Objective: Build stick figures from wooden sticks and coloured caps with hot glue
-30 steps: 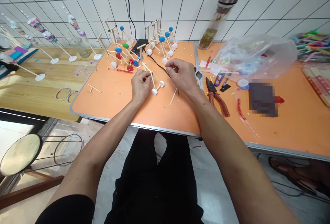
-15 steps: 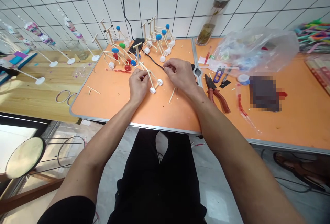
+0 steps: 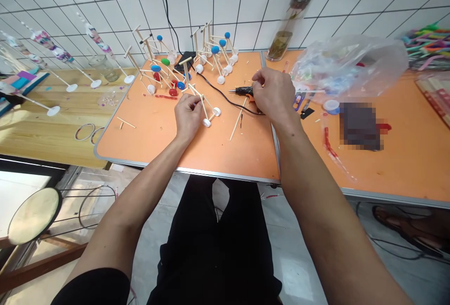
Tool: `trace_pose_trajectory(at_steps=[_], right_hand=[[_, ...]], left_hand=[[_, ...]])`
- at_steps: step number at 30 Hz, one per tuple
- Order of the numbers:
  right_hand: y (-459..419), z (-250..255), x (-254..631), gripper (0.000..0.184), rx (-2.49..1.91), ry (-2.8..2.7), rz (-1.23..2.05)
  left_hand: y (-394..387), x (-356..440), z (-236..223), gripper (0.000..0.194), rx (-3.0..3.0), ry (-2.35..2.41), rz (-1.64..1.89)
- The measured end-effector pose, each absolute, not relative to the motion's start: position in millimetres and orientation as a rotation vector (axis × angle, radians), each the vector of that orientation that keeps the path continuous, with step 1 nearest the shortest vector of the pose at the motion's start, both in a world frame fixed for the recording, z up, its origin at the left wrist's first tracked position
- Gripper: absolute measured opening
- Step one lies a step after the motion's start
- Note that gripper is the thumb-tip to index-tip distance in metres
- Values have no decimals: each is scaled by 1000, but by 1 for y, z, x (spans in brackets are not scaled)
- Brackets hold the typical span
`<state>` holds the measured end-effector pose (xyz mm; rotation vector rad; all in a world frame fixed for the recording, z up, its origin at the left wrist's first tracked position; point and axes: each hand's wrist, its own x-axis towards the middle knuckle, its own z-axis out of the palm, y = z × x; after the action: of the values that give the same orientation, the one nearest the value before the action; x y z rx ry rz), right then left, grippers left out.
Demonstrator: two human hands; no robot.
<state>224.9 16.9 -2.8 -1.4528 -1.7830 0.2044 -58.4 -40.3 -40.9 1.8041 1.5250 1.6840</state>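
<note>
My left hand [image 3: 190, 115] pinches a small wooden-stick frame [image 3: 197, 90] at a joint. The frame has an upright T-shaped stick and two white wheels [image 3: 211, 116] on an axle near the table. My right hand [image 3: 276, 92] is curled over a black hot glue gun [image 3: 243, 91] with an orange trigger, its thin metal nozzle pointing left toward the frame. The palm hides the gun's rear. From the gun a black cable [image 3: 225, 98] runs back. Between the hands lie a loose wooden stick [image 3: 236, 124] and a small black piece [image 3: 241, 121].
Several finished stick frames with coloured wheels [image 3: 156, 68] stand at the back. A glass bottle [image 3: 283, 38] and a plastic bag [image 3: 348, 68] are behind my right hand. A utility knife [image 3: 307, 106] and red plastic strip [image 3: 327, 142] lie right. Stick pieces [image 3: 126, 122] lie left.
My right hand has moved right, from beside the stick frame onto the glue gun's rear, exposing its nozzle. It now covers the pliers. My left hand and the frame have stayed put.
</note>
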Motion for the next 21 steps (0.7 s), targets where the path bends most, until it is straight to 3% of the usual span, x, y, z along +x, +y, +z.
trace_pose_trajectory(at_steps=[7, 21], right_hand=[[-13, 27, 213, 29, -1640, -1830, 198], [-5, 19, 227, 22, -1681, -1736, 293]], left_hand=[[-40, -57, -41, 26, 1780, 1518, 1709], [-39, -58, -42, 27, 1790, 1518, 1711]])
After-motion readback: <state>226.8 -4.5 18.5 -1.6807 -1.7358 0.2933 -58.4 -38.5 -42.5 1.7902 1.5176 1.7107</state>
